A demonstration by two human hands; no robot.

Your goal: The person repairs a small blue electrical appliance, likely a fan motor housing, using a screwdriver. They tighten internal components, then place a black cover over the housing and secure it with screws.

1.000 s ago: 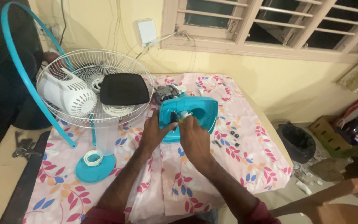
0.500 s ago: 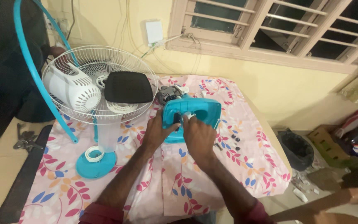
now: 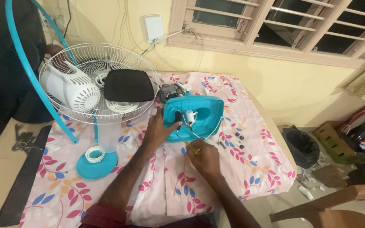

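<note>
A turquoise fan base housing (image 3: 203, 110) lies open side up on the flowered cloth, with white wires and a small white part (image 3: 189, 115) inside. My left hand (image 3: 159, 128) grips its left edge, thumb over the rim. My right hand (image 3: 202, 157) sits just below the housing, closed on a yellow-handled screwdriver (image 3: 189, 144) whose tip points up and left toward the housing's lower rim. The fan motor (image 3: 172, 90) rests behind the housing.
A white fan guard (image 3: 128, 112) holds a white motor cover (image 3: 70, 89) and a black box (image 3: 128, 85). A turquoise ring (image 3: 32, 76), a turquoise disc (image 3: 96, 164), several small dark screws (image 3: 238, 138), keys (image 3: 22, 141), a bin (image 3: 301, 145) on the floor.
My right hand has drawn back from the housing toward me, now holding the screwdriver below its rim. My left hand stays on the housing's left edge. The camera view shifted slightly.
</note>
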